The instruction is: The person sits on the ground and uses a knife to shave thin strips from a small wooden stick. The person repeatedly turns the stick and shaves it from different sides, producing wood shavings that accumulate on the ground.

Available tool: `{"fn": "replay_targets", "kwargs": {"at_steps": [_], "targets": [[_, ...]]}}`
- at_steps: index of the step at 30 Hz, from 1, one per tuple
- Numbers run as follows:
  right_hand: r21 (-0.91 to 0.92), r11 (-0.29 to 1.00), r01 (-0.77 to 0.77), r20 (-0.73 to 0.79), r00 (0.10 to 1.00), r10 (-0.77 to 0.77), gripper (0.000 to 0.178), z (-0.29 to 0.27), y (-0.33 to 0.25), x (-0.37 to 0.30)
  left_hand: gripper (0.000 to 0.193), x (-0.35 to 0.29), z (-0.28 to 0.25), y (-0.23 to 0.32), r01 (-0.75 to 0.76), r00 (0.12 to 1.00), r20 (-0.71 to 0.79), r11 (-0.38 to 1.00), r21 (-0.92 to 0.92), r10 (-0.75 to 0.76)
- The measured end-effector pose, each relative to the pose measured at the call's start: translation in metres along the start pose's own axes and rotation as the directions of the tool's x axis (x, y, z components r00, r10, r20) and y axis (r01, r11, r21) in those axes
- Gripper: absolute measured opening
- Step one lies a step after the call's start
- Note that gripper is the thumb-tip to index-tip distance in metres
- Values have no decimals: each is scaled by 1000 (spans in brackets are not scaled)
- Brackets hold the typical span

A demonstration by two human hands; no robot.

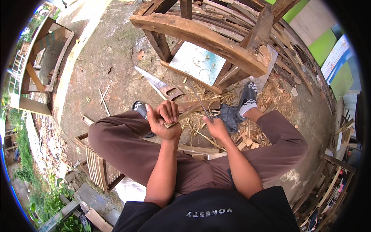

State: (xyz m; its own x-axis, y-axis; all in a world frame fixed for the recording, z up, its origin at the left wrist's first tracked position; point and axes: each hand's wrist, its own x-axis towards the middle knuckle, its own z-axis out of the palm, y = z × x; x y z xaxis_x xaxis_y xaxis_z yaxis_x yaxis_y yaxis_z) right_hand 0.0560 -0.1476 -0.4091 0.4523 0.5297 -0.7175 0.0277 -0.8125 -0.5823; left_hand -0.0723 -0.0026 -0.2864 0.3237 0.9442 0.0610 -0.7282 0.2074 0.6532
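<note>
My left hand [165, 123] is closed around a short, pale wooden strip [186, 115], which sticks out to the right between thumb and fingers. In my right hand [217, 128] is a knife with a long thin blade [201, 101], pointing away and up to the left. The blade stands apart from the strip, just right of its end. Both hands are over the gap between my bent legs. A handsaw [161, 86] with a brown handle lies on the ground beyond my left hand. Below the hands lies a brown wooden board [199, 105].
A wooden workbench frame [201, 33] stands ahead, a white-blue panel [198, 62] under it. Wood chips [249, 141] and curled shavings cover the ground by a dark crumpled cloth [228, 118]. A slatted wooden crate [99, 164] sits left of my leg. Scrap timber [284, 54] is piled far right.
</note>
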Motion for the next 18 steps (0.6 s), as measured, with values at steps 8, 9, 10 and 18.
{"fn": "replay_targets", "kwargs": {"at_steps": [8, 9, 10, 18], "targets": [[33, 976, 217, -35, 976, -216, 63, 24, -13, -86, 62, -11, 2, -6, -187, 982, 45, 972, 145, 182], [45, 965, 258, -68, 965, -254, 62, 26, -9, -90, 60, -12, 2, -6, -176, 984, 32, 972, 158, 173], [55, 953, 299, -100, 951, -292, 61, 29, -6, -92, 56, -13, 2, -7, -177, 984, 40, 974, 140, 173], [89, 974, 207, -25, 978, -206, 63, 35, -7, -71, 54, -12, 4, -5, -121, 993, 6, 983, 141, 121]]}}
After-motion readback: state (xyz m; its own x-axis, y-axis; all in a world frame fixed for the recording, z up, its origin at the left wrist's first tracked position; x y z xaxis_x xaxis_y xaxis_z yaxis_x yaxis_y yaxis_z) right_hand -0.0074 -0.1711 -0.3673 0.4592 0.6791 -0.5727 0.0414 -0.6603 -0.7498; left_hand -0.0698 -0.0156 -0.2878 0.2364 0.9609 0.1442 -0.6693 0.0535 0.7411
